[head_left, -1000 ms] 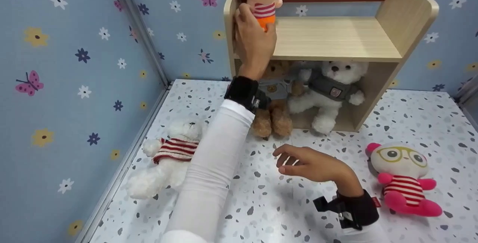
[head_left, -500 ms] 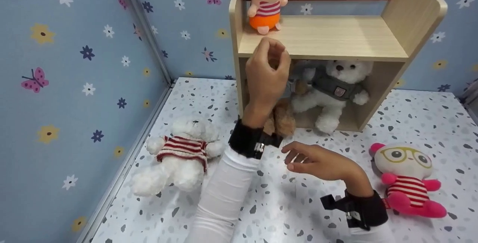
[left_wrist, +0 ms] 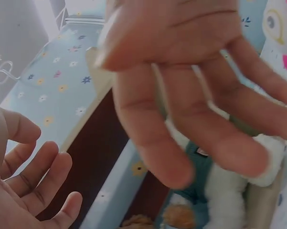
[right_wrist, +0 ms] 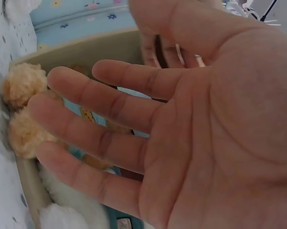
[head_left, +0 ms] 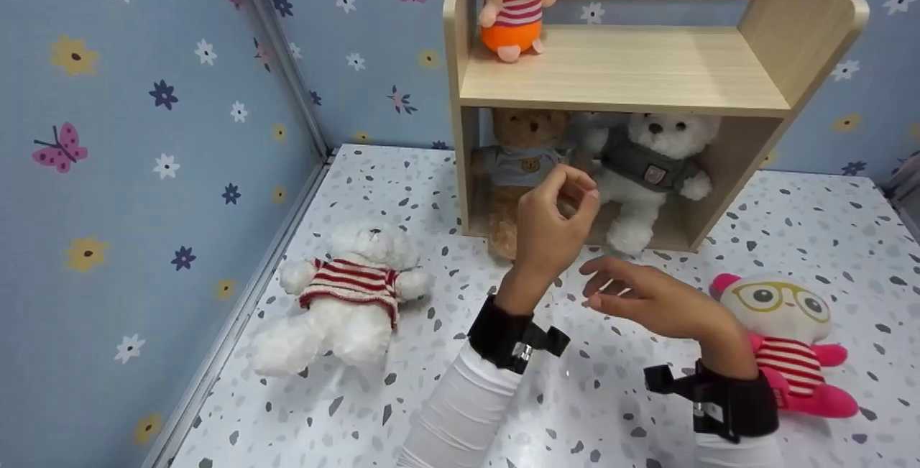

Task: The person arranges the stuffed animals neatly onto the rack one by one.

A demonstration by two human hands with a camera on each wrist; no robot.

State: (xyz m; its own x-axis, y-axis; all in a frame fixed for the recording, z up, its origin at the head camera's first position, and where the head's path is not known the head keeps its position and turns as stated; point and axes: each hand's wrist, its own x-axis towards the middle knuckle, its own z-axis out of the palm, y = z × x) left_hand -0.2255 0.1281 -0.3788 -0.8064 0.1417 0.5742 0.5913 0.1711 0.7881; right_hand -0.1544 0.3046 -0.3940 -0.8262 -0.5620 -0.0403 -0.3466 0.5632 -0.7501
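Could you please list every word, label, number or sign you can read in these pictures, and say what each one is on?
No text can be read in any view.
Badge on the white bear's grey top, lower shelf compartment: too small and blurred to read.
Bear-face patch on the brown bear's blue shirt: a picture, no letters.
Wrist straps: no legible marking.

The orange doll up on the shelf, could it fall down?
Maybe. The orange doll sits close to the front edge of the wooden shelf, held by nothing, so a bump might tip it off. The left hand and right hand hover near the brown bear, whose legs poke out, easy to knock.
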